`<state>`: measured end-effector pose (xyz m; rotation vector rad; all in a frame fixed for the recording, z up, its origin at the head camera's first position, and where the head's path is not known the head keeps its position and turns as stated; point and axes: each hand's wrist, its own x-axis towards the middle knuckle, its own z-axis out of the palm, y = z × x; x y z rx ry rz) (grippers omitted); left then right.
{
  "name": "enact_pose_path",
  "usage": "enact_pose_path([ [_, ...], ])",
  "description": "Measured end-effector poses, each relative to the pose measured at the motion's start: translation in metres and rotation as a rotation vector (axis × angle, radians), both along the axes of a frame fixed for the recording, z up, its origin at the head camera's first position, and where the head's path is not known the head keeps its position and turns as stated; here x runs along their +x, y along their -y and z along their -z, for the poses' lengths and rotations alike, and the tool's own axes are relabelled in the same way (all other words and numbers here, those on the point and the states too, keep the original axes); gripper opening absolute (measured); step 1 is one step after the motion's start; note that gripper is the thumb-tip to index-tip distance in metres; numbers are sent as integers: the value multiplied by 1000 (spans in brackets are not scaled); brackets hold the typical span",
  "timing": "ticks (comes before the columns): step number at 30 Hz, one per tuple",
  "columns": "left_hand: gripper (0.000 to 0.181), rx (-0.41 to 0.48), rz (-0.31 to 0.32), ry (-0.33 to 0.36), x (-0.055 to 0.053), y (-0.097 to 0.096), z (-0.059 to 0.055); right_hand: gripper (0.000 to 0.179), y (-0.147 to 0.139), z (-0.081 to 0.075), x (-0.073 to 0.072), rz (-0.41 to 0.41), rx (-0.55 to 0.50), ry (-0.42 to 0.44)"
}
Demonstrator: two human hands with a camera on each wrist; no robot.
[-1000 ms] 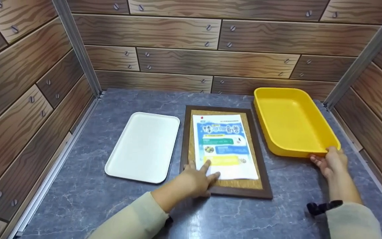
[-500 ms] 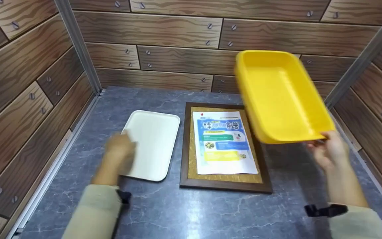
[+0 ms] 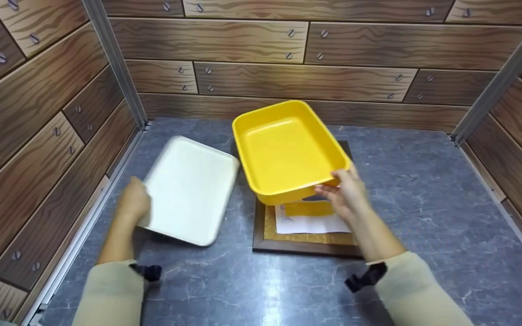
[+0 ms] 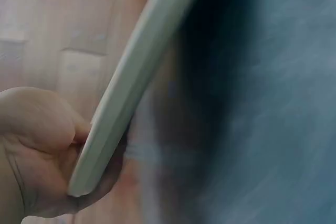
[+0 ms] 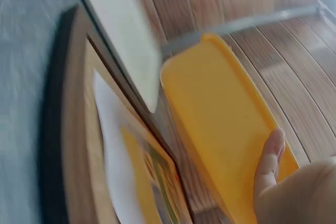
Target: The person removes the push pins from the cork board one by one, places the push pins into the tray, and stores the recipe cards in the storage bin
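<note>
My left hand [image 3: 132, 201] grips the left edge of a shallow white tray [image 3: 190, 190], which looks lifted off the table. In the left wrist view the tray's edge [image 4: 126, 87] sits between thumb and fingers. With the right hand [image 3: 349, 194] I hold the near right corner of a deep yellow tray [image 3: 288, 154], thumb on its rim. The yellow tray hangs tilted over a brown-framed board [image 3: 306, 246] and hides most of it. A printed sheet [image 3: 311, 224] lies on that board, only its lower part showing.
The grey marbled table [image 3: 424, 203] is bounded by walls with a wood-plank print [image 3: 360, 43]. Metal strips [image 3: 84, 226] run along the side edges. Dark straps [image 3: 367, 277] circle both wrists.
My left hand has left the board and taken hold of the white tray, which has turned. The right hand has lifted the yellow tray and carried it left over the board.
</note>
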<state>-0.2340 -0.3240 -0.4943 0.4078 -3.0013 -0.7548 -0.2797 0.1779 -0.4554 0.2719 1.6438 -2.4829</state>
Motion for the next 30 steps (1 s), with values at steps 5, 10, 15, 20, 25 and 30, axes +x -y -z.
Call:
enact_pose_path([
  [5,53,-53,-287,-279,35,16,-49,71,44,10,6,-39,1,-15],
  [10,50,179,-401,-405,55,11,-88,75,94,21,22,-89,-65,-8],
  [15,52,695,-358,-345,45,-12,-87,77,129,33,43,-130,-138,23],
  [20,51,863,-309,-251,32,-44,-70,70,137,45,54,-225,-151,43],
  [25,48,1021,-251,-289,22,-81,-60,68,128,52,58,-365,-129,57],
  [30,44,1110,-237,-289,15,-116,-56,58,112,47,56,-350,27,66],
])
